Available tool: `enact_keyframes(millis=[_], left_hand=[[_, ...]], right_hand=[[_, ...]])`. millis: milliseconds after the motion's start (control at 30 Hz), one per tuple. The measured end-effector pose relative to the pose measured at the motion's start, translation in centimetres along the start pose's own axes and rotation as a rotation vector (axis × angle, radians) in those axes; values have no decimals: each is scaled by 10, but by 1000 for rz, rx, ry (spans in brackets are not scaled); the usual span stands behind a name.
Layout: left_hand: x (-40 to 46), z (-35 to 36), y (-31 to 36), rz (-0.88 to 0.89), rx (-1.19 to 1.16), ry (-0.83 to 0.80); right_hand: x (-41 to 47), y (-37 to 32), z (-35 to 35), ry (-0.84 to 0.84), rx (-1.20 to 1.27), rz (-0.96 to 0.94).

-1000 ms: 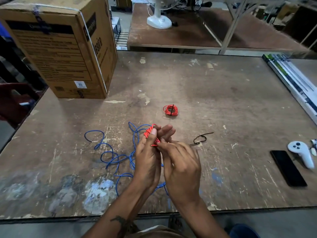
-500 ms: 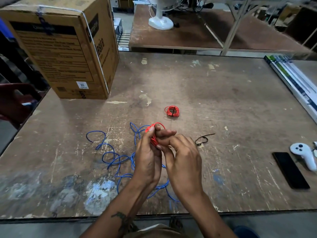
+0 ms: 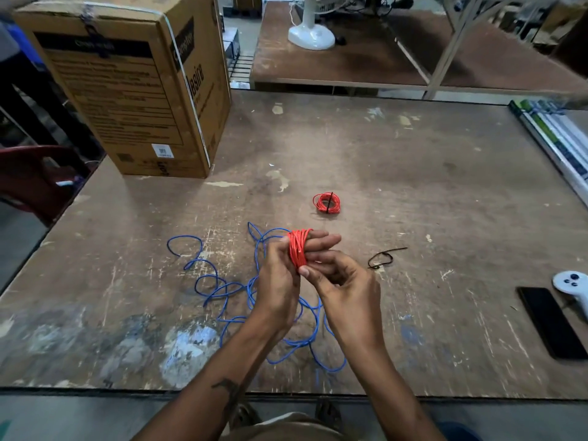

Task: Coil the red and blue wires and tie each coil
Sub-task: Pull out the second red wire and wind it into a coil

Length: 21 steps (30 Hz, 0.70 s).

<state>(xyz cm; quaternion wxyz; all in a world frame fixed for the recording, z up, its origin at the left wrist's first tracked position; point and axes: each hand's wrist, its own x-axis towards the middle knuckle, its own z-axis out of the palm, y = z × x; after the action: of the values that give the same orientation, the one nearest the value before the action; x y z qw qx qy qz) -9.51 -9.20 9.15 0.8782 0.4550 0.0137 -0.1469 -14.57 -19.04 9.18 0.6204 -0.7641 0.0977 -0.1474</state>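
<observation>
Compared with a second ago, the last free end of the red wire [image 3: 298, 251] has been taken up: it showed as a short loose tail at your right fingertips, then as a small loop above your left hand, and it now lies flat with the other turns. The red wire is wound as a tight band around the extended fingers of your left hand [image 3: 280, 278], held above the table. Your right hand [image 3: 345, 281] is against the left, its thumb and fingertips pressed to the lower edge of the band; whether they pinch the wire end cannot be determined. Judged from this, winding of this coil is complete and tying is the step due. The black tie [image 3: 383, 259] lies loose on the table [image 3: 445, 192] just right of your hands. A finished red coil [image 3: 327, 203], already bound with a black tie, lies beyond your hands. The blue wire [image 3: 222, 284] lies uncoiled in loose loops beneath and left of your hands, untouched. The table is worn, scratched board with paint stains. A cardboard box [image 3: 133, 90] stands at the far left, a black phone [image 3: 549, 323] and white controller [image 3: 572, 286] near the right edge, and long packaged strips [image 3: 553, 141] at the far right. A second table carrying a white fan base [image 3: 311, 33] stands behind.
</observation>
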Motion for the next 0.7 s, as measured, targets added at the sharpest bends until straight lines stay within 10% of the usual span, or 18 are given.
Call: enact_keyframes(millis=[433, 700], left_hand=[[13, -29, 13, -88, 278, -414], [18, -11, 1, -32, 439, -241]], right_hand=[[6, 25, -5, 6, 291, 157], [6, 27, 0, 122, 18, -10]])
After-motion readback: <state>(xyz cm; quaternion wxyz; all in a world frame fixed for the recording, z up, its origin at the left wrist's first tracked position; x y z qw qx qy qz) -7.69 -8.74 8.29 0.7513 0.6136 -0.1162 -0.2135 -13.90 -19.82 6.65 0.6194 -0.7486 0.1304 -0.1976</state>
